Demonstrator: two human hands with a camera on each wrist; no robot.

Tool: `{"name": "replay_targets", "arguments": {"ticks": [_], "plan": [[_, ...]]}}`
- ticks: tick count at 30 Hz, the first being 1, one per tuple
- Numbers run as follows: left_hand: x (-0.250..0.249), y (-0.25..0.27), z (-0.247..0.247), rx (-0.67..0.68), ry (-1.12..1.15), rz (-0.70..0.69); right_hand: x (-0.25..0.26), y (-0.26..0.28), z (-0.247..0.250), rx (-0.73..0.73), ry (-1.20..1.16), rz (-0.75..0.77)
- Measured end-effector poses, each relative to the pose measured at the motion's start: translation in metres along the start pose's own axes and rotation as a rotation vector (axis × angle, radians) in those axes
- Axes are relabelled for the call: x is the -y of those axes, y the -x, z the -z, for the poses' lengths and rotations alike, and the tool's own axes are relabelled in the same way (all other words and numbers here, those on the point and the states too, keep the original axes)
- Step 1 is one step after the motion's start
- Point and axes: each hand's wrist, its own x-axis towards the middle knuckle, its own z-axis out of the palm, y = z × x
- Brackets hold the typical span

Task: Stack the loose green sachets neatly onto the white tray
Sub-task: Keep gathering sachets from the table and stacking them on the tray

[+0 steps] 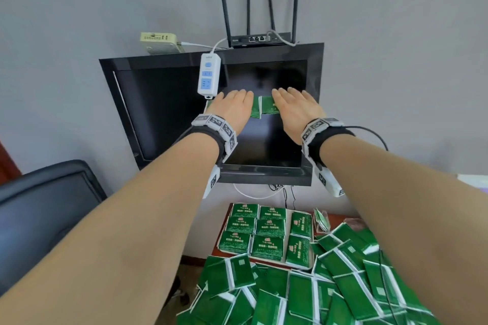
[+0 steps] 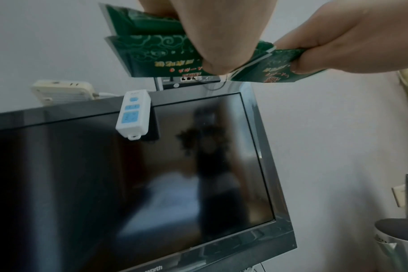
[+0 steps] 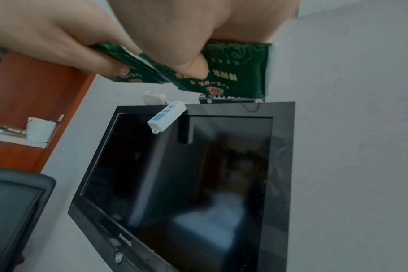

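On the far left there's a dark chair (image 1: 45,192), nothing on it that I can see. Up on the wall is a black TV (image 1: 169,103), with a beige box (image 1: 159,42) sitting on its top edge and a white power strip (image 1: 209,74) hanging down over the screen.

My left hand (image 1: 232,108) is raised in front of that TV, palm away from me, thumb pinching a few sachets (image 2: 151,55) against my curled fingers (image 2: 224,36). In the left wrist view I can count at least two in that bunch, fanned a bit.

Just beside it, my right hand (image 1: 295,108) does the same thing, thumb (image 3: 193,68) pressed down on its own sachet bunch (image 1: 268,104). The two bunches meet edge to edge between my hands, held well above the table.

Above the TV there's a router (image 1: 260,39) with four antennas.

Lower down, the tray (image 1: 313,235) sits on the table, already packed with tidy sachet stacks (image 1: 253,232) in rows. Nearer me, touching the tray's front edge and spilling off to the right, is the loose pile (image 1: 317,293), all overlapping at random angles, mostly plain side up. A little clear holder (image 1: 322,220) with a couple of sachets stands just right of the tray.
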Motion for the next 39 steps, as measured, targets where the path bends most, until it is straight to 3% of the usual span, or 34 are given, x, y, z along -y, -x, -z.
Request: {"name": "replay_targets", "arguments": {"ticks": [8, 15, 21, 27, 32, 36, 39], "plan": [[0.042, -0.002, -0.079, 0.121, 0.062, -0.035, 0.05, -0.039, -0.051, 0.114, -0.05, -0.002], [0.045, 0.003, -0.142, 0.178, 0.143, -0.183, 0.081, -0.033, -0.103, 0.248, -0.054, -0.095], [0.017, 0.025, -0.216, 0.264, 0.217, -0.283, 0.099, -0.001, -0.165, 0.394, -0.061, -0.129], [-0.031, 0.055, -0.312, 0.406, 0.314, -0.317, 0.108, 0.041, -0.265, 0.614, -0.131, -0.118], [-0.082, 0.095, -0.395, 0.636, 0.406, -0.314, 0.119, 0.095, -0.365, 0.783, -0.204, -0.112], [-0.107, 0.125, -0.438, 0.783, 0.441, -0.318, 0.132, 0.136, -0.414, 0.883, -0.208, -0.101], [-0.116, 0.135, -0.457, 0.847, 0.429, -0.33, 0.137, 0.154, -0.44, 0.88, -0.212, -0.096]]}}
